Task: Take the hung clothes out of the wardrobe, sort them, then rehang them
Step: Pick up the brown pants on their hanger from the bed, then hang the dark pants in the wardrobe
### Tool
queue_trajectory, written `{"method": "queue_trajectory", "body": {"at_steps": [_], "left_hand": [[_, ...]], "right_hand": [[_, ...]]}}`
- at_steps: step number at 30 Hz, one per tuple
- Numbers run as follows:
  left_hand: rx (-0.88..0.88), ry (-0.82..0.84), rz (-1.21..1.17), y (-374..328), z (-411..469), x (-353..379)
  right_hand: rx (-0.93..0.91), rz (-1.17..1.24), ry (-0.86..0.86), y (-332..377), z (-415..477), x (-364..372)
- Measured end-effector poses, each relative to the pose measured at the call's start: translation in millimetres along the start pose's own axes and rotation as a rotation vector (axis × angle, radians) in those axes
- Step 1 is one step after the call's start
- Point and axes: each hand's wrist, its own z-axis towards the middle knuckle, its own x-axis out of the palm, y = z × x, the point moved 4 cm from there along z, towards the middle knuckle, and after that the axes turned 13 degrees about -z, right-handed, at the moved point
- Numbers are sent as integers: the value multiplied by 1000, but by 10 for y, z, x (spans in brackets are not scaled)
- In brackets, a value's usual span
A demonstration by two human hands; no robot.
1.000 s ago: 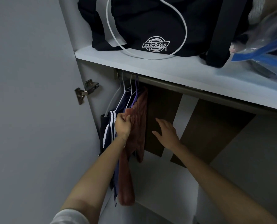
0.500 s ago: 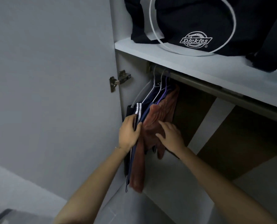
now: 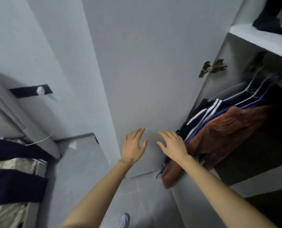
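Holds left hand (image 3: 133,146) and right hand (image 3: 174,146) side by side before the open pale grey wardrobe door (image 3: 153,71), fingers of both spread apart, gripping nothing. Shows rust-brown garment (image 3: 227,129) and navy white-striped garment (image 3: 207,111) hanging on thin hangers (image 3: 252,89) inside the wardrobe, just beside the right hand

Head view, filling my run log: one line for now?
left hand open | right hand open | rust garment hanging | nothing held
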Motion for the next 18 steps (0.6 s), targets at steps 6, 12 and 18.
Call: {"method": "queue_trajectory", "body": {"at_steps": [6, 12, 18], "left_hand": [[-193, -235, 85, 700, -708, -1072], [-375, -427, 214, 1340, -1522, -2042], [-564, -504, 237, 1969, -2339, -2894]], "right_hand": [[-326, 61, 58, 1375, 259, -75], [-568, 91, 66, 2744, 275, -137], [-652, 84, 69, 3971, 229, -126]]}}
